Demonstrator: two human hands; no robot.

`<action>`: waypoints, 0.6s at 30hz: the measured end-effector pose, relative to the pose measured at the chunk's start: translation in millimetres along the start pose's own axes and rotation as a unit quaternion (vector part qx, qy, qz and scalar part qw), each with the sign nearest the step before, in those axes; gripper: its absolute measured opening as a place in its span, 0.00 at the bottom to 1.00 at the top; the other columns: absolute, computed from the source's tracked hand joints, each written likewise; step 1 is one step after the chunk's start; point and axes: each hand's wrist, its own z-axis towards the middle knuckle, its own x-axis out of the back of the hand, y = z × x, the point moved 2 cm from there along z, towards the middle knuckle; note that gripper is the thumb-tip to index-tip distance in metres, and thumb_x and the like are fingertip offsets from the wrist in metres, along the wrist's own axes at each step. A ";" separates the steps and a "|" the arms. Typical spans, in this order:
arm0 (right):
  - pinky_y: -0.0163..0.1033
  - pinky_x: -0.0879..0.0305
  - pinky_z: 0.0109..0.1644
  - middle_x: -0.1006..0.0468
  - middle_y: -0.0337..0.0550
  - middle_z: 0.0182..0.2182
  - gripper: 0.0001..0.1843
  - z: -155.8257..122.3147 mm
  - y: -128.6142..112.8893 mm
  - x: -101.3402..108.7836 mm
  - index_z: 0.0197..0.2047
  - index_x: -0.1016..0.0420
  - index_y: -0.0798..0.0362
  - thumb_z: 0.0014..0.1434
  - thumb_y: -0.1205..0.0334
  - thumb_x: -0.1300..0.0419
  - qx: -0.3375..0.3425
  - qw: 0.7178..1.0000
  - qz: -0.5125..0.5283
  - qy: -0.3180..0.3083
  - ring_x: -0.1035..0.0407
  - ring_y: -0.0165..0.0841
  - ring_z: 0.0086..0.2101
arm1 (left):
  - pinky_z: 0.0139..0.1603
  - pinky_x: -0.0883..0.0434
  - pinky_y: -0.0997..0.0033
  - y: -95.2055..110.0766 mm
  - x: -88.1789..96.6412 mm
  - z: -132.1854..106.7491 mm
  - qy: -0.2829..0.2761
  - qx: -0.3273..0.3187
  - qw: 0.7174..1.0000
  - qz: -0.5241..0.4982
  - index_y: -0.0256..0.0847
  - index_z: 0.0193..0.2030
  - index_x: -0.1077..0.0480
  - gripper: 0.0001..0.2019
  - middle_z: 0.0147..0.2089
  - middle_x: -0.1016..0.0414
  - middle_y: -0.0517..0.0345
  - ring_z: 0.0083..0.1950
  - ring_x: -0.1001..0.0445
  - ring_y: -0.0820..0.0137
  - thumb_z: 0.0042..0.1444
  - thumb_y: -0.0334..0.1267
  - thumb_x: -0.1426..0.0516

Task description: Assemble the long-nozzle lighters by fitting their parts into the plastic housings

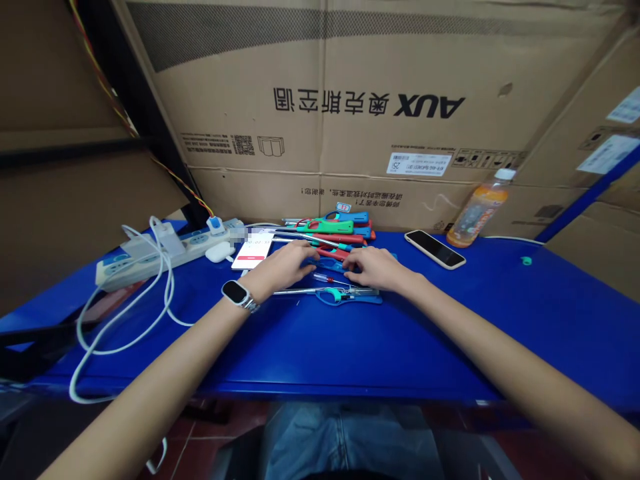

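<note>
A blue long-neck lighter [331, 265] lies between my hands, partly covered by them. My left hand [287, 267], with a watch on the wrist, curls its fingers round the lighter's left end. On its right part my right hand [375, 268] closes with bent fingers. Just in front sits a small screwdriver [327, 278] with a clear handle and a red collar. Nearer to me is another blue lighter [345, 298] with a teal trigger and a long metal tube; metal parts show along its body. Behind my hands several lighters are piled, among them a green one [333, 227].
A lit phone [253, 250] and a white earphone case [220, 251] lie left, beside a power strip [193, 245] with looping white cables [167, 287]. Right are a dark phone [435, 249], an orange drink bottle [479, 210] and a teal piece [526, 261]. Cardboard [350, 147] stands behind.
</note>
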 end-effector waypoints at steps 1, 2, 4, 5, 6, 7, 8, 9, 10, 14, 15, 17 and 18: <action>0.36 0.40 0.35 0.19 0.41 0.41 0.11 -1.4 0.0 0.2 0.44 0.20 0.48 0.60 0.60 0.41 0.013 1.000 -0.006 0.008 0.27 0.35 0.40 | 0.50 0.29 0.61 0.7 -1.3 3.6 -0.009 0.000 1.000 0.003 0.38 0.48 0.26 0.10 0.47 0.25 0.50 0.46 0.26 0.63 0.60 0.34 0.43; 0.36 0.40 0.34 0.20 0.42 0.42 0.11 -3.2 -0.1 1.0 0.44 0.20 0.49 0.62 0.61 0.43 0.025 0.999 -0.010 0.019 0.27 0.35 0.41 | 0.49 0.29 0.62 1.9 -2.2 6.2 -0.014 0.000 1.000 0.005 0.38 0.48 0.26 0.11 0.46 0.25 0.50 0.45 0.26 0.63 0.60 0.34 0.42; 0.35 0.40 0.35 0.21 0.43 0.43 0.13 -7.3 0.4 3.8 0.45 0.20 0.50 0.64 0.62 0.45 0.044 0.998 -0.006 0.044 0.28 0.35 0.43 | 0.49 0.29 0.62 4.9 -1.9 8.4 -0.007 -0.003 1.000 0.010 0.38 0.48 0.26 0.10 0.45 0.24 0.50 0.46 0.25 0.63 0.60 0.34 0.42; 0.35 0.40 0.37 0.22 0.43 0.43 0.13 -9.4 1.1 5.4 0.46 0.21 0.50 0.64 0.62 0.46 0.050 0.997 0.003 0.058 0.29 0.35 0.44 | 0.50 0.29 0.62 6.3 -0.5 8.1 0.008 -0.007 1.000 0.014 0.38 0.47 0.26 0.09 0.45 0.24 0.50 0.47 0.26 0.63 0.61 0.33 0.43; 0.36 0.39 0.38 0.22 0.43 0.43 0.13 -11.5 2.1 6.8 0.47 0.21 0.50 0.65 0.62 0.46 0.054 0.996 0.018 0.071 0.29 0.34 0.44 | 0.51 0.30 0.61 7.6 1.4 7.1 0.027 -0.013 0.999 0.016 0.39 0.46 0.26 0.08 0.45 0.24 0.50 0.48 0.26 0.62 0.62 0.33 0.44; 0.36 0.39 0.40 0.22 0.43 0.43 0.13 -13.6 3.3 8.1 0.47 0.22 0.50 0.66 0.61 0.46 0.055 0.994 0.037 0.086 0.30 0.34 0.44 | 0.51 0.30 0.61 8.7 3.7 5.7 0.046 -0.019 0.999 0.017 0.39 0.46 0.26 0.08 0.45 0.24 0.50 0.49 0.26 0.62 0.62 0.33 0.44; 0.36 0.38 0.42 0.23 0.43 0.43 0.13 -15.8 4.7 9.0 0.48 0.22 0.50 0.66 0.61 0.46 0.054 0.992 0.060 0.100 0.30 0.33 0.44 | 0.51 0.30 0.60 9.5 6.3 4.0 0.066 -0.025 0.997 0.016 0.40 0.46 0.26 0.08 0.46 0.24 0.50 0.50 0.27 0.62 0.63 0.33 0.45; 0.37 0.38 0.43 0.23 0.43 0.44 0.13 -18.1 5.9 9.5 0.49 0.23 0.50 0.67 0.61 0.47 0.051 0.989 0.083 0.113 0.30 0.33 0.43 | 0.52 0.30 0.60 10.4 8.8 2.3 0.080 -0.030 0.996 0.013 0.40 0.46 0.26 0.08 0.46 0.25 0.50 0.50 0.27 0.62 0.64 0.34 0.45; 0.38 0.37 0.43 0.23 0.43 0.44 0.13 -20.7 6.6 9.7 0.49 0.23 0.50 0.67 0.61 0.47 0.046 0.986 0.106 0.120 0.30 0.32 0.42 | 0.51 0.30 0.60 11.3 11.0 0.6 0.088 -0.035 0.996 0.009 0.40 0.46 0.26 0.08 0.46 0.25 0.50 0.50 0.28 0.62 0.64 0.35 0.45; 0.41 0.36 0.45 0.25 0.44 0.44 0.13 -37.0 3.4 9.2 0.50 0.24 0.50 0.66 0.62 0.47 0.034 0.971 0.160 0.174 0.31 0.34 0.43 | 0.47 0.30 0.63 14.8 15.5 -5.8 0.075 -0.030 0.997 -0.017 0.39 0.44 0.29 0.08 0.42 0.25 0.52 0.46 0.28 0.63 0.65 0.39 0.46; 0.42 0.36 0.47 0.25 0.45 0.44 0.13 -42.5 1.6 9.3 0.50 0.25 0.50 0.66 0.62 0.47 0.033 0.964 0.162 0.211 0.32 0.36 0.45 | 0.46 0.31 0.64 15.1 15.7 -7.5 0.069 -0.020 0.997 -0.023 0.38 0.43 0.30 0.08 0.41 0.25 0.52 0.44 0.28 0.64 0.65 0.39 0.47; 0.44 0.36 0.49 0.27 0.48 0.44 0.11 -53.5 -2.3 8.2 0.47 0.26 0.52 0.64 0.64 0.46 0.032 0.943 0.151 0.293 0.33 0.38 0.48 | 0.43 0.31 0.65 14.0 15.6 -10.8 0.067 0.000 0.997 -0.031 0.38 0.43 0.31 0.09 0.39 0.25 0.53 0.41 0.28 0.64 0.65 0.41 0.47; 0.45 0.36 0.50 0.27 0.48 0.43 0.09 -58.1 -4.4 6.5 0.45 0.26 0.53 0.63 0.65 0.46 0.039 0.936 0.140 0.321 0.34 0.39 0.48 | 0.42 0.32 0.65 12.8 15.4 -12.2 0.069 0.008 0.997 -0.032 0.38 0.43 0.31 0.09 0.39 0.26 0.53 0.39 0.28 0.64 0.65 0.41 0.48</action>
